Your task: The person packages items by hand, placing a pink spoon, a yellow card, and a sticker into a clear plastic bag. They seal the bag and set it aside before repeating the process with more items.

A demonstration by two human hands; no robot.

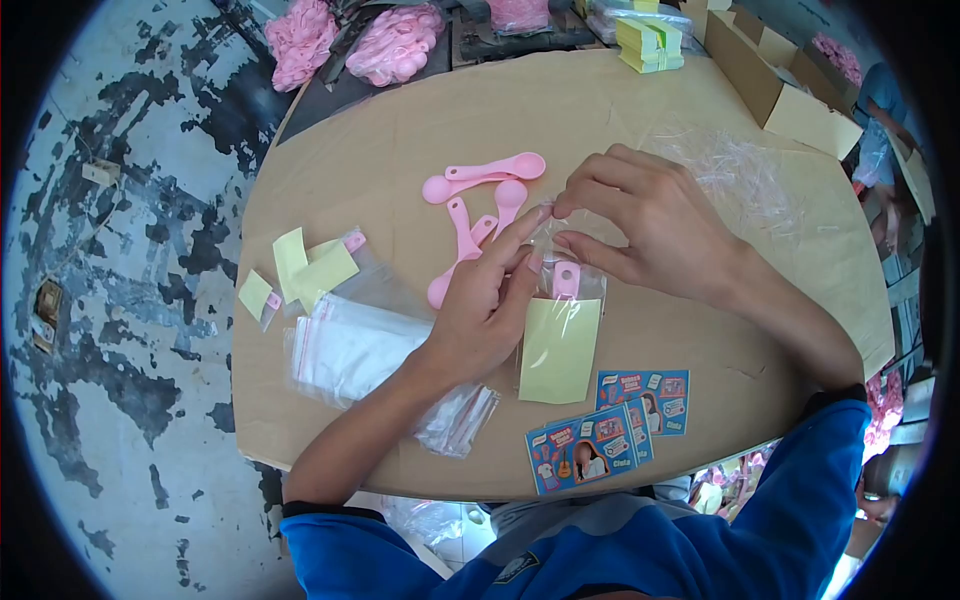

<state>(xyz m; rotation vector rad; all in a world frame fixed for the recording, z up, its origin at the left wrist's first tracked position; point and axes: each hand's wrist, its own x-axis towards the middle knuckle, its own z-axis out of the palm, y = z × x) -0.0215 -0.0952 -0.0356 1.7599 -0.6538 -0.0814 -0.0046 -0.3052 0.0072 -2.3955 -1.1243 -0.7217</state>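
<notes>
A clear plastic bag lies in front of me with a pale yellow card inside. The holed end of a pink spoon handle shows above the card. My left hand grips the bag's upper left edge between fingers and thumb. At the top flap, my right hand pinches the thin film, its fingertips close to my left index finger. Several loose pink measuring spoons lie just beyond my left hand. Under my left forearm is a pile of clear bags.
Filled packets with yellow cards lie at the left. Blue printed cards sit near the front edge. Clear film strips are heaped at the right. A cardboard box and yellow card bundle stand at the back.
</notes>
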